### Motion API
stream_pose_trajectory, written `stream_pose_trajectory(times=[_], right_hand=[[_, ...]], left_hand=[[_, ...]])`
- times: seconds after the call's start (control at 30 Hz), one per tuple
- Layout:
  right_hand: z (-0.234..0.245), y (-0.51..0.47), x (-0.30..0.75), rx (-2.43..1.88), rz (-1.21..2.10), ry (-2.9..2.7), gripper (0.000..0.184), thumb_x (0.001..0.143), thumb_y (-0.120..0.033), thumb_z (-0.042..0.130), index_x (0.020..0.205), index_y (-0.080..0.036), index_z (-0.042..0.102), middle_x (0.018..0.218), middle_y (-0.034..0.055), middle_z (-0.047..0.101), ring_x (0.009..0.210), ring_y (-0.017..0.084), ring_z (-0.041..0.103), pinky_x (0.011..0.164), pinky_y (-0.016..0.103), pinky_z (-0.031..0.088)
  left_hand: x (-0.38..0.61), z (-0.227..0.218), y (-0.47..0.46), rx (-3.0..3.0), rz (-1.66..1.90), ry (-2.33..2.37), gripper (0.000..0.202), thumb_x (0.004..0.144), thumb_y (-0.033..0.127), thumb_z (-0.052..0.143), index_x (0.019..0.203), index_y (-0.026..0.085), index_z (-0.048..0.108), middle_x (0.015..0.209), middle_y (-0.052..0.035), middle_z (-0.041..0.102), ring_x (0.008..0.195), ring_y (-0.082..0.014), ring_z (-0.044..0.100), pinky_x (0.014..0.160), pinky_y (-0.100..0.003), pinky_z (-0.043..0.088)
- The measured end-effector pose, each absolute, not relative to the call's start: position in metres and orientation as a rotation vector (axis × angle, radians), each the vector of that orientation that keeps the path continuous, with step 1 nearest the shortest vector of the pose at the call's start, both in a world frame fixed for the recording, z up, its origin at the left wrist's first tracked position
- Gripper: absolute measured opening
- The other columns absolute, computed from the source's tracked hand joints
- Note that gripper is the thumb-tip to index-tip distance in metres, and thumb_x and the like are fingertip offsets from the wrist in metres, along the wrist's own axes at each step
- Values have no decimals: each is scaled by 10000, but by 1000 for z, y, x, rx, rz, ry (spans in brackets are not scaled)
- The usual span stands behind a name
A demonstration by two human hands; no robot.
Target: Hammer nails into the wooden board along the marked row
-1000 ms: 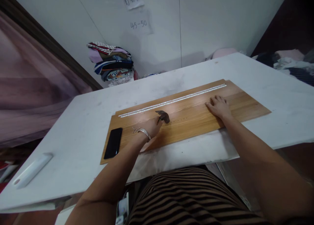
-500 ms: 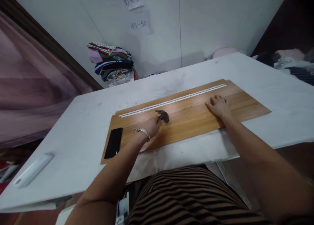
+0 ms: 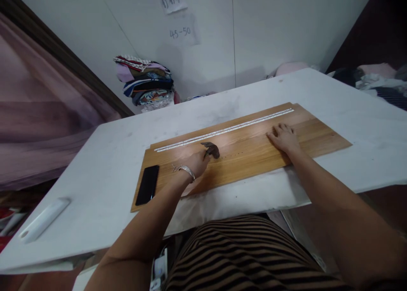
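A long wooden board (image 3: 254,151) lies across the white table (image 3: 104,155). My left hand (image 3: 196,163), with a bracelet on the wrist, is closed round a dark hammer (image 3: 211,149) whose head rests on the board near a row of small nails (image 3: 232,155). My right hand (image 3: 284,137) lies flat and open on the board's right part, fingers spread. A thin white strip (image 3: 222,130) runs along the board's far edge. A black phone (image 3: 146,184) lies on the board's left end.
A white oblong object (image 3: 43,219) lies near the table's front left edge. Folded clothes (image 3: 144,84) are stacked against the wall behind the table, under paper notes (image 3: 181,30). More fabric lies at the far right (image 3: 375,81).
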State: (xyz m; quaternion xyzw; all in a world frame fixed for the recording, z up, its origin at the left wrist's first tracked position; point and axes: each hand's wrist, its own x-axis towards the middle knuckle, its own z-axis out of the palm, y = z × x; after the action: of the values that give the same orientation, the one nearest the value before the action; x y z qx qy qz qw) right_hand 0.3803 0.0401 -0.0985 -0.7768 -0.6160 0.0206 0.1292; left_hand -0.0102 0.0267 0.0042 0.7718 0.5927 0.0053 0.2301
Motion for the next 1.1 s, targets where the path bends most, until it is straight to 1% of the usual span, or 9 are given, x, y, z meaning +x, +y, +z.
stream_pose_trajectory(times=[0.13, 0.33, 0.53, 0.67, 0.83, 0.97, 1.1], right_hand=[[-98, 40, 380, -2246, 59, -1783, 512, 1007, -551, 371, 1195, -181, 670, 1379, 196, 608, 1338, 355, 474, 1113, 542, 346], [-97, 40, 379, -2248, 75, -1778, 509, 1000, -542, 373, 1198, -177, 668, 1392, 203, 604, 1345, 358, 476, 1118, 545, 348], [-99, 40, 380, -2258, 65, -1755, 518, 1004, -547, 366, 1244, -200, 666, 1433, 185, 590, 1358, 352, 472, 1122, 540, 343], [-101, 41, 381, -2267, 73, -1765, 532, 1002, -560, 364, 1239, -189, 663, 1449, 187, 577, 1368, 348, 467, 1131, 533, 338], [-100, 41, 380, -2274, 77, -1769, 533, 1008, -564, 354, 1233, -190, 660, 1457, 186, 572, 1383, 345, 458, 1134, 531, 340], [-98, 39, 380, -2268, 83, -1770, 526, 1007, -563, 363, 1232, -191, 661, 1455, 191, 576, 1383, 349, 459, 1129, 535, 343], [-98, 39, 380, -2274, 73, -1759, 543, 1007, -564, 363, 1251, -180, 660, 1457, 198, 577, 1385, 352, 457, 1138, 535, 334]], left_hand=[[-9, 7, 27, 2118, 13, 1669, 339, 1003, 401, 451, 1060, 183, 704, 905, -95, 766, 863, -266, 721, 802, -358, 507], [-9, 2, 27, 2132, -5, 1619, 315, 1009, 378, 447, 1036, 179, 691, 879, -95, 759, 851, -257, 719, 781, -341, 501], [-12, 1, 29, 2136, 20, 1638, 329, 1017, 414, 434, 1012, 189, 674, 857, -84, 747, 843, -253, 715, 755, -336, 492], [-8, 3, 28, 2133, -5, 1649, 327, 1015, 402, 434, 1018, 184, 677, 895, -96, 757, 883, -262, 723, 781, -342, 504], [-8, 3, 25, 2121, -4, 1628, 309, 1005, 385, 442, 1017, 193, 684, 894, -89, 763, 888, -262, 728, 811, -347, 518], [-11, 2, 26, 2151, 16, 1640, 336, 1004, 423, 449, 1031, 190, 690, 968, -114, 774, 926, -280, 729, 824, -363, 523], [-10, 0, 26, 2156, 12, 1641, 348, 1007, 423, 445, 1053, 188, 698, 1036, -129, 781, 969, -284, 731, 867, -370, 529]])
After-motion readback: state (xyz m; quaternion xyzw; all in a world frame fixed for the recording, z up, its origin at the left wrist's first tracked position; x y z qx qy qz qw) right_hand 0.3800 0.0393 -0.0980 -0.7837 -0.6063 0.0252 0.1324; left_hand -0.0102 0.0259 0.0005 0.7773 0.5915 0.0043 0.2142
